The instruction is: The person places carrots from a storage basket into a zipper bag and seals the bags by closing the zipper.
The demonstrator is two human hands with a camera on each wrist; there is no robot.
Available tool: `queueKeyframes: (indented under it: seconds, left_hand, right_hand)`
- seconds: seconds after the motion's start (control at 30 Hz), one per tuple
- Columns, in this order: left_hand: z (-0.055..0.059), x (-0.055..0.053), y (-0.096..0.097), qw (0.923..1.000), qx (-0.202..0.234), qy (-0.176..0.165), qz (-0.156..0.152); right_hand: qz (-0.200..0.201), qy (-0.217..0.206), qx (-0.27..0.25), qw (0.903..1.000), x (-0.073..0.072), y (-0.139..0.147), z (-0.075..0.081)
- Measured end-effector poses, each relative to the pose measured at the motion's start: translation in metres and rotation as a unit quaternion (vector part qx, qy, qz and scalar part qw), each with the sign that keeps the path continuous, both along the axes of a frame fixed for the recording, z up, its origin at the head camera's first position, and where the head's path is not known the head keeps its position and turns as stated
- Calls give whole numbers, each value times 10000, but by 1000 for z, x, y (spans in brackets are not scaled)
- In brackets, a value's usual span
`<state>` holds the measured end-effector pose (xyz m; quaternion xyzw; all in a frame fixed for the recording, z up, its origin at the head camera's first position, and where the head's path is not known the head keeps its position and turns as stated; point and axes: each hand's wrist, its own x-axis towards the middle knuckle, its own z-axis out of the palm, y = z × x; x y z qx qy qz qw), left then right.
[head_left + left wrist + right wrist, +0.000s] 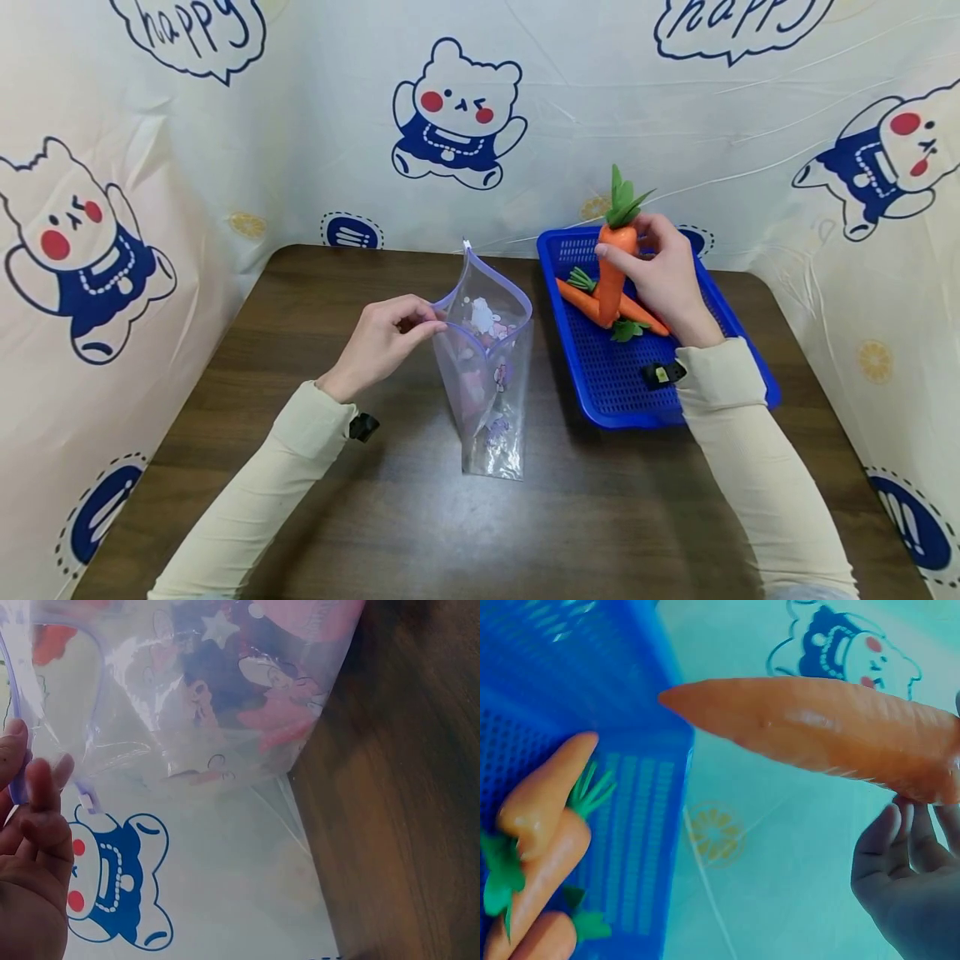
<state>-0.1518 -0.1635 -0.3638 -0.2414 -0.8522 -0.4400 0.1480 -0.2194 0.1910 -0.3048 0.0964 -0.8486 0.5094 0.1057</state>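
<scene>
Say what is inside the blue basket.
At least three carrots lie in the basket. In the head view, the right hand and its carrot cover part of it, hiding what's beneath.

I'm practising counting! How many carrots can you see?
4 in sight: a held carrot in the right hand, and three in the blue basket: in the right wrist view, an upper carrot, a middle carrot and a bottom carrot. More may be hidden.

Setting: apparently a small screened-off recording booth; whether in a home, lab or office cannot be told.
Sheeting: pale, printed sheeting (pixel 585 100) behind and on both sides of the counter (pixel 420 533).
Prints: cartoon bears (pixel 457 117), "happy" speech bubbles (pixel 198 33), orange slices (pixel 247 223).
Counter: dark, wood-grained top.
Wrists: small black cameras (pixel 365 427).
</scene>
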Motion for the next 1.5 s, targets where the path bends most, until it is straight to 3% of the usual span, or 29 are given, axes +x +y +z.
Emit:
queueKeyframes:
  seconds: [0.37, 0.57, 0.67, 0.87, 1.07, 1.5]
  left_hand:
    - [-1, 1, 1, 9999, -81, 78, 22]
    - [1, 1, 3, 10000, -87, 33, -6]
    - [1, 1, 3, 9999, -102, 15, 5]
    - [2, 1, 3, 9999, -140, -17, -29]
    - [4, 1, 4, 9998, -202, -61, -63]
    - [8, 2, 4, 9996, -272, -70, -61]
  right_hand:
    - [93, 30, -830, 9965, 9, -18, 19]
    - [481, -40, -1836, 9818, 14, -30, 23]
    - [633, -99, -2007, 9776, 16, -35, 24]
    - [833, -205, -1950, 9770, 19, -50, 23]
    - [1036, -93, -1434, 9842, 21, -67, 20]
    - [1430, -139, -523, 9882, 27, -91, 13]
